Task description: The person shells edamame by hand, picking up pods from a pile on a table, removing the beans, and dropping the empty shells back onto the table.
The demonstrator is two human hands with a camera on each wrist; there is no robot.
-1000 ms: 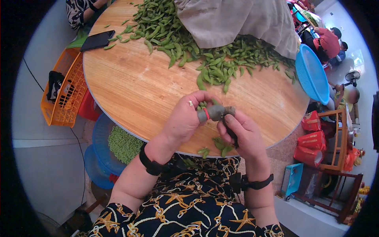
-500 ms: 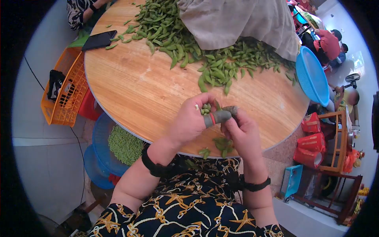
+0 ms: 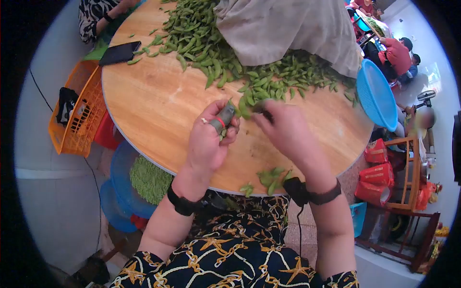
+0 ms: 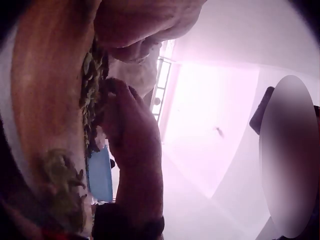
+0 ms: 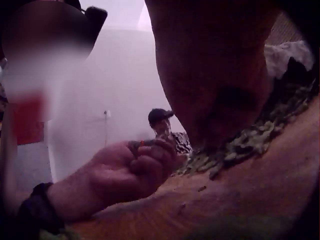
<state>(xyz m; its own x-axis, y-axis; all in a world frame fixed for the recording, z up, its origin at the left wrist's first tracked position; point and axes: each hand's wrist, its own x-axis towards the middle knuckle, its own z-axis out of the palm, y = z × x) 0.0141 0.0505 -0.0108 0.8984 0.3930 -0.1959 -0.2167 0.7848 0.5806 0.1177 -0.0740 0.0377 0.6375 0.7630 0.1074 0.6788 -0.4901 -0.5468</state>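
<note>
In the head view the left hand [image 3: 206, 144] is curled over its palm, a grey cover with a red band on its thumb. Its fingers grip green beans [image 3: 222, 135], and a green tip shows beside the thumb. Apart from it, the right hand [image 3: 288, 129] hangs blurred at the near edge of the pod pile [image 3: 261, 86], fingers bent, a dark cover on one digit. Whether it pinches a pod is hidden. The left wrist view shows the right hand [image 4: 132, 125] beside the pods; the right wrist view shows the curled left hand [image 5: 132, 172].
A grey cloth [image 3: 288, 29] covers part of the pile. Around the round table [image 3: 153, 115] are a phone [image 3: 120, 53], an orange crate [image 3: 86, 108], a blue basket [image 3: 377, 96] and a basin of shelled beans [image 3: 150, 180]. Small pod clusters [image 3: 271, 178] lie at the front edge.
The hands, together before, have separated. The left has drawn back to the left and turned, while the right has moved up towards the pod pile.
</note>
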